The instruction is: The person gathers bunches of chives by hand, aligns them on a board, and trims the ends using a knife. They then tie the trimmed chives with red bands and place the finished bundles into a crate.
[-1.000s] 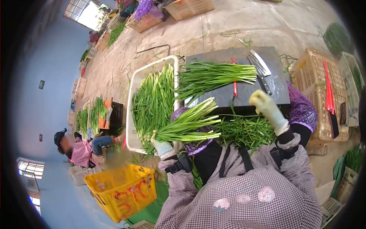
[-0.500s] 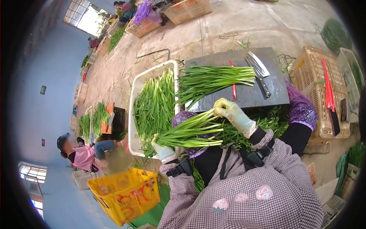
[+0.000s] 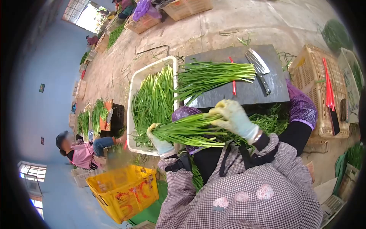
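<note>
In a room with a pale blue wall [image 3: 49,99] and a bare concrete floor [image 3: 244,23], a dark worktop [image 3: 206,98] stands before a seated person in a checked smock. A bunch of long green stalks, the held bunch [image 3: 183,130], is in the person's gloved hands, just off the worktop's near left corner, pale ends pointing right. The left hand [image 3: 160,141] is clamped around its green part; the right hand [image 3: 237,119] is at the pale ends, fingers bent, though whether they grip cannot be told. On the worktop, a second bunch [image 3: 217,73] lies from the left edge past the middle, across a red strip [image 3: 233,88]. A broad-bladed knife [image 3: 260,68] with a black handle rests toward the far right corner. Beside the left edge, a white crate [image 3: 175,72] holds more stalks; beyond the right edge, a tan crate [image 3: 303,72] carries red strips [image 3: 329,89]. A yellow crate [image 3: 133,198] stands at lower left, near another person [image 3: 83,154] in pink.
</note>
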`<state>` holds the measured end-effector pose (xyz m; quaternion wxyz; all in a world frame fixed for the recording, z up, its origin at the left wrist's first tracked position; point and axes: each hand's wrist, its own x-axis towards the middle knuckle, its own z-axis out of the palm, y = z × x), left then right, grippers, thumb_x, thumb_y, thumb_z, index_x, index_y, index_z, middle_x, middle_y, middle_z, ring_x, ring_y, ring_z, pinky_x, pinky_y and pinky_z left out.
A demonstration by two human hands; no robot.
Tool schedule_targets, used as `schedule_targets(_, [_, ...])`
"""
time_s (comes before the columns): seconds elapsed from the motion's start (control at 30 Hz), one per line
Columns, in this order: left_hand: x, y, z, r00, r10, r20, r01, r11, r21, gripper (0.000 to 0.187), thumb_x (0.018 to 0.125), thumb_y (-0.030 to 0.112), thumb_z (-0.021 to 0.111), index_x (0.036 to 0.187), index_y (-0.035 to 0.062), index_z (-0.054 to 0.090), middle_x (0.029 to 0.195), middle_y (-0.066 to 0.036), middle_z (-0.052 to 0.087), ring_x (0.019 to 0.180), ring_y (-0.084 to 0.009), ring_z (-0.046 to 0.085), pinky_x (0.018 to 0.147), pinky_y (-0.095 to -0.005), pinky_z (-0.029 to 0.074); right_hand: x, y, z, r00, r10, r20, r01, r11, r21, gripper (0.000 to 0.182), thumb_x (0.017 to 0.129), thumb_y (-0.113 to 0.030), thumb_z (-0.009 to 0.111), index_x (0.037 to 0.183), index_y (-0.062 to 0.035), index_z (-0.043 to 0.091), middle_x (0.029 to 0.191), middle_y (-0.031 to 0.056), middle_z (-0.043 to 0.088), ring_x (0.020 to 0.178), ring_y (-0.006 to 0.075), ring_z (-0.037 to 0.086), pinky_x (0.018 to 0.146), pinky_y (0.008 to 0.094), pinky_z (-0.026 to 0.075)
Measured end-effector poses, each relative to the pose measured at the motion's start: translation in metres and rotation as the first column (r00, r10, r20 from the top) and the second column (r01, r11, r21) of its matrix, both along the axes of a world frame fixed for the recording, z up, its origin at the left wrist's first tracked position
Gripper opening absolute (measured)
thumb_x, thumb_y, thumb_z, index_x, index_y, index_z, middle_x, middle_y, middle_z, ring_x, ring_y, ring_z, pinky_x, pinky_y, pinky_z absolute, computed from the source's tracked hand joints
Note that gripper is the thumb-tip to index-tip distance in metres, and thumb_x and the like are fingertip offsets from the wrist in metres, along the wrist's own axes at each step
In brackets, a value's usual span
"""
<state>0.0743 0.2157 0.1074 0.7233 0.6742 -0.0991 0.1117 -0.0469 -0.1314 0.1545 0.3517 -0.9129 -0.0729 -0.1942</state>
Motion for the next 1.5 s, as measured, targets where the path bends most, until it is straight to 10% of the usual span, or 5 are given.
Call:
schedule_targets(0.4, [-0.014,-0.023,0.048,0.916,-0.158,-0.368,-0.155,0.708,-0.689,0.024,0.109,0.034,0.044,0.103,0.0146,0.056,0.1,-0.002,0.059,0.097,-0.0163,0.059,0.092,-0.034,0.051,-0.04,-0.034,-0.012,0.968,0.229,-0.1,0.007,0.372,0.928,0.023,0.11,-0.02,0.053,0.106,-0.0013,0.065,0.097,0.0004,0.062,0.095,0.0111,0.058,0.091,0.0281,0.047])
schedule_targets(0.63, [-0.01,-0.01,0.021,0.904,-0.219,-0.366,-0.132,0.672,-0.729,0.027,0.11,0.038,0.041,0.107,0.0167,0.058,0.105,-0.001,0.062,0.102,-0.0167,0.06,0.101,-0.0348,0.048,-0.086,-0.08,-0.081,0.628,-0.173,-0.759,-0.205,0.904,-0.376,0.046,0.095,-0.046,0.069,0.124,-0.011,0.075,0.12,0.0136,0.071,0.112,0.0367,0.07,0.096,0.0459,0.056])
schedule_targets(1.27, [-0.011,-0.023,0.001,0.916,0.169,-0.363,-0.302,0.887,-0.35,0.033,0.108,0.013,0.057,0.138,0.0023,0.047,0.125,-0.011,0.064,0.108,-0.0199,0.068,0.094,-0.0356,0.06,-0.028,0.021,-0.044,0.699,0.675,-0.238,-0.053,0.38,0.923,0.035,0.107,-0.028,0.064,0.119,0.0038,0.071,0.113,0.011,0.076,0.097,0.018,0.072,0.092,0.0316,0.056])
schedule_targets(1.33, [-0.021,-0.027,0.0,0.941,0.339,-0.003,-0.318,0.886,0.337,0.039,0.105,0.008,0.061,0.141,0.0028,0.044,0.13,-0.01,0.061,0.114,-0.02,0.065,0.099,-0.0354,0.059,-0.029,0.035,-0.041,0.744,0.601,-0.291,0.188,0.23,0.955,0.029,0.106,-0.024,0.064,0.114,0.0031,0.072,0.107,0.0098,0.077,0.096,0.0148,0.071,0.09,0.0291,0.055])
schedule_targets(1.5, [0.002,0.001,-0.016,0.868,0.157,-0.471,-0.334,0.886,-0.322,0.043,0.103,0.007,0.063,0.143,0.0069,0.046,0.137,-0.01,0.063,0.126,-0.0216,0.06,0.109,-0.0413,0.052,-0.038,0.031,-0.047,0.878,0.249,-0.408,0.285,0.414,0.865,0.027,0.107,-0.023,0.061,0.108,0.002,0.071,0.106,0.0077,0.076,0.101,0.0122,0.067,0.096,0.0283,0.051])
